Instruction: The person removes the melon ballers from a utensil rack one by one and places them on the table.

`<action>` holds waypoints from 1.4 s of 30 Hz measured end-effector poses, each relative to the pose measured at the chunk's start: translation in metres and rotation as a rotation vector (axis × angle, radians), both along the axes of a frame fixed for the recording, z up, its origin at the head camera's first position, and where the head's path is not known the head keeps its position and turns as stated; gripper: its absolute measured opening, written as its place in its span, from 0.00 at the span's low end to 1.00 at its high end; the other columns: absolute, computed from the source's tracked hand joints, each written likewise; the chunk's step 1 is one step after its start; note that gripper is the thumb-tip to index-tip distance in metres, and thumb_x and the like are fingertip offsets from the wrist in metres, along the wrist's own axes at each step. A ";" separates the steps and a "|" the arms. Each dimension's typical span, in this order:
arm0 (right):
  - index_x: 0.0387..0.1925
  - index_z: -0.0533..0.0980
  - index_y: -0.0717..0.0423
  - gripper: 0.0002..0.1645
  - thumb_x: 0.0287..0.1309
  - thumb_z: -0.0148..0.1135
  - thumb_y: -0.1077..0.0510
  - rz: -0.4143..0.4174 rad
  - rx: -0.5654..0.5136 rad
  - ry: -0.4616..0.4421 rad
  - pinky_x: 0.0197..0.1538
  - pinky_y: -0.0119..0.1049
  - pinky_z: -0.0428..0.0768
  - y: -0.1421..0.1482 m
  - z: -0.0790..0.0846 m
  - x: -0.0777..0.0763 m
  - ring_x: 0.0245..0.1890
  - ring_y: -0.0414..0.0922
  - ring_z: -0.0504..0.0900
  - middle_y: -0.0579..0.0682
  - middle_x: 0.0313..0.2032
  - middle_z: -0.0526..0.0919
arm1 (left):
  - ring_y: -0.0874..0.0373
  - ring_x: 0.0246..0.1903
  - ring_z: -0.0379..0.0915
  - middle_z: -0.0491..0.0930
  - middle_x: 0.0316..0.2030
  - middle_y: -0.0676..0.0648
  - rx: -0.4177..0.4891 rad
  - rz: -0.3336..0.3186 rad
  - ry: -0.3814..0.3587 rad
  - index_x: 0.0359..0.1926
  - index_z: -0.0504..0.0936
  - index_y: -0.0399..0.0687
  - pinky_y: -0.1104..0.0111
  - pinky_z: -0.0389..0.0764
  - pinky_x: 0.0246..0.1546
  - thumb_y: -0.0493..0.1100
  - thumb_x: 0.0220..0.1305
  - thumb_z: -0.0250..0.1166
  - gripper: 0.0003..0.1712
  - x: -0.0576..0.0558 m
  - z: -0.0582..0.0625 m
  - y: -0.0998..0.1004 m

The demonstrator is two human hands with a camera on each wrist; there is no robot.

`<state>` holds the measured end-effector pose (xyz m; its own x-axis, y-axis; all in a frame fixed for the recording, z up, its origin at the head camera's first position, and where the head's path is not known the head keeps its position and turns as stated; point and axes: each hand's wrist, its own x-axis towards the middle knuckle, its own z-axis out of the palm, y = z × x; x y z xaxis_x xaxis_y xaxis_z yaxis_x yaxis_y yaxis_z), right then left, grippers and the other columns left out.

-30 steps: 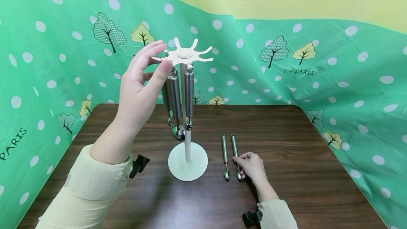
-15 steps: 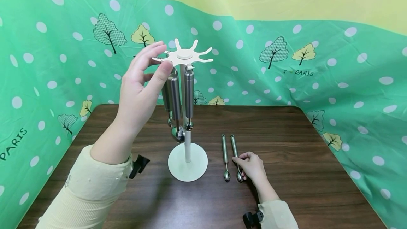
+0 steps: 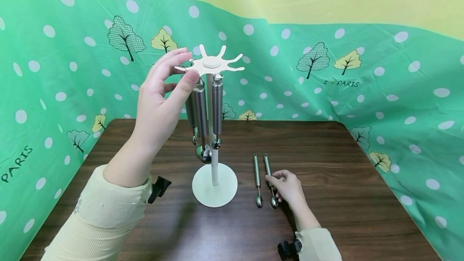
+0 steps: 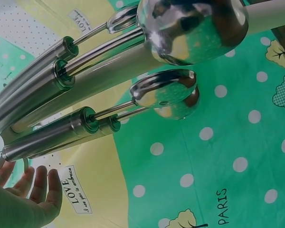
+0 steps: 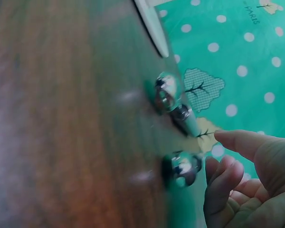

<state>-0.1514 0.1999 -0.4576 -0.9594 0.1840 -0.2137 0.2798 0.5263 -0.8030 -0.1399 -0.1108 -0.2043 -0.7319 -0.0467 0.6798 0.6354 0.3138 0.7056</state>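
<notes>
A white stand with a ring of curved arms (image 3: 212, 63) rises left of centre in the head view. My left hand (image 3: 156, 100) is raised at its top, thumb and fingers pinching one or more arms on the left side. Several metal scoops (image 3: 217, 108) hang from it, one with a large round bowl (image 4: 194, 28) in the left wrist view. On the table right of the stand, my right hand (image 3: 288, 187) pinches a metal scoop (image 3: 274, 201) at its lower handle. Its bowl (image 5: 184, 170) shows by my fingertips in the right wrist view. Another metal scoop (image 3: 257, 176) lies beside it, roughly parallel.
The stand's round white base (image 3: 214, 200) rests on the dark wooden table (image 3: 344, 196). Behind and along the sides hangs a green and yellow cloth (image 3: 275, 92) with dots and trees. Black wrist cameras sit at both cuffs.
My right hand has shifted slightly upward along the right-hand scoop, away from its bowl. My left hand keeps its place at the stand's top.
</notes>
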 end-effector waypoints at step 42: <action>0.51 0.77 0.69 0.16 0.64 0.62 0.63 0.203 -0.440 0.380 0.22 0.34 0.83 -0.050 0.113 0.006 0.15 0.39 0.77 0.38 0.30 0.87 | 0.61 0.50 0.69 0.71 0.59 0.54 0.049 0.030 -0.042 0.56 0.81 0.45 0.66 0.76 0.50 0.43 0.63 0.68 0.20 0.007 0.009 0.007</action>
<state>-0.1453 0.1503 -0.3447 -0.9900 -0.0383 0.1361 -0.1401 0.1357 -0.9808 -0.1327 -0.1037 -0.1956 -0.7575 -0.1017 0.6449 0.5956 0.2969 0.7464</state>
